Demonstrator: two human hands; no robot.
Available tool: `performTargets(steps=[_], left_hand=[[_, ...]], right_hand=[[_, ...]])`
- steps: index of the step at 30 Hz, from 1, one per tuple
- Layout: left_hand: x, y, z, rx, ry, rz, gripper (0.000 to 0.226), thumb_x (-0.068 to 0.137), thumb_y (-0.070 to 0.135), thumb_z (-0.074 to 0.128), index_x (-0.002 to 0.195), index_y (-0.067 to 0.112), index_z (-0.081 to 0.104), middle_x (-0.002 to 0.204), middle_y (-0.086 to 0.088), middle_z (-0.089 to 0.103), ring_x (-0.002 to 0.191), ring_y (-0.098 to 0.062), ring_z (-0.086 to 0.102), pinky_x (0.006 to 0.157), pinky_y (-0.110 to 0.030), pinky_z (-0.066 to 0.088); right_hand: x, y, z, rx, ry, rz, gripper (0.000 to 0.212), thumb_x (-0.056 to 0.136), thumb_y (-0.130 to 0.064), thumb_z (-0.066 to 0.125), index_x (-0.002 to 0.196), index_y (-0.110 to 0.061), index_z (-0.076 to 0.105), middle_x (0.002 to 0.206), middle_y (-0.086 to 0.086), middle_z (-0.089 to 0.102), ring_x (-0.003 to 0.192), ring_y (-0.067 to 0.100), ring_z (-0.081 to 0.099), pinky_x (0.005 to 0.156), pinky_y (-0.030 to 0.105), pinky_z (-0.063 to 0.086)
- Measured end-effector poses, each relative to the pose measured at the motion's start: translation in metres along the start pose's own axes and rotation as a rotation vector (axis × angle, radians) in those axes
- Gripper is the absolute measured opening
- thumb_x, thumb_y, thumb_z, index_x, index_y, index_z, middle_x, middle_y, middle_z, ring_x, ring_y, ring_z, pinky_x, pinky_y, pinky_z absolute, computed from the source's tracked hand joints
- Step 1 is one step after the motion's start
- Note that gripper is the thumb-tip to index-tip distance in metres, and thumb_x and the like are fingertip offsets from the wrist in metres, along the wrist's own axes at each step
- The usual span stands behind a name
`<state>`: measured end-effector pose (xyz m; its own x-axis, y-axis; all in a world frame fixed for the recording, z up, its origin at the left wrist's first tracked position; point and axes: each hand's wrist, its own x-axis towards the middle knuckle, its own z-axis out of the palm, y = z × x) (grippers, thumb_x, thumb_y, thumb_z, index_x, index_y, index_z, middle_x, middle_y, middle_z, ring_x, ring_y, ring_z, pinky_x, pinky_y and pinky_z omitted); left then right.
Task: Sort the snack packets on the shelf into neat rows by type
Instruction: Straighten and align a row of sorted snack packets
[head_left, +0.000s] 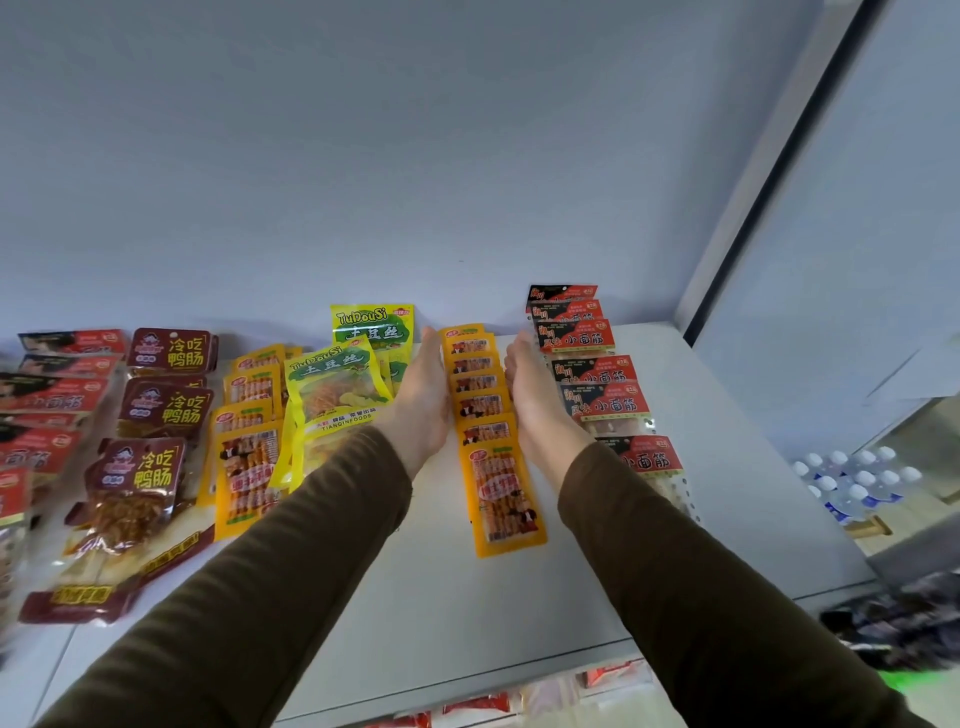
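An orange row (491, 415) of overlapped packets runs near to far on the white shelf (727, 493), its long axis toward the back wall (415, 156). Bare shelf lies near its front edge. The left hand (423, 395) and right hand (535, 400) flank the row edge-on, fingers straight and released, pressing its sides. Yellow packets (337, 384) sit left, red-black packets (597, 384) right.
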<state>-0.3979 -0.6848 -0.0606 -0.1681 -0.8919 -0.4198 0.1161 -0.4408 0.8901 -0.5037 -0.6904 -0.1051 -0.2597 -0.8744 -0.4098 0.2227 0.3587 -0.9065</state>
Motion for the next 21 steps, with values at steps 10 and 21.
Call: performTargets(steps=[10, 21], left_hand=[[-0.009, -0.008, -0.002, 0.004, -0.030, 0.046, 0.066, 0.109, 0.053, 0.015, 0.155, 0.011, 0.037, 0.126, 0.008, 0.061, 0.107, -0.002, 0.063, 0.082, -0.023, 0.047], [-0.047, -0.003, -0.057, 0.257, 0.084, 0.370, 0.038, 0.105, 0.035, 0.051, 0.143, 0.034, 0.054, 0.144, 0.005, 0.057, 0.132, -0.004, 0.052, 0.100, -0.021, 0.047]], right_hand=[[-0.015, -0.002, -0.003, -0.003, 0.006, -0.052, 0.041, 0.105, -0.060, 0.033, 0.090, -0.032, 0.059, 0.090, -0.001, 0.065, 0.088, 0.017, 0.065, 0.083, 0.039, 0.054], [-0.053, -0.008, 0.021, -0.084, -0.138, -0.410, 0.045, 0.108, -0.035, 0.045, 0.152, -0.027, 0.042, 0.155, -0.012, 0.042, 0.137, 0.001, 0.040, 0.108, 0.022, 0.032]])
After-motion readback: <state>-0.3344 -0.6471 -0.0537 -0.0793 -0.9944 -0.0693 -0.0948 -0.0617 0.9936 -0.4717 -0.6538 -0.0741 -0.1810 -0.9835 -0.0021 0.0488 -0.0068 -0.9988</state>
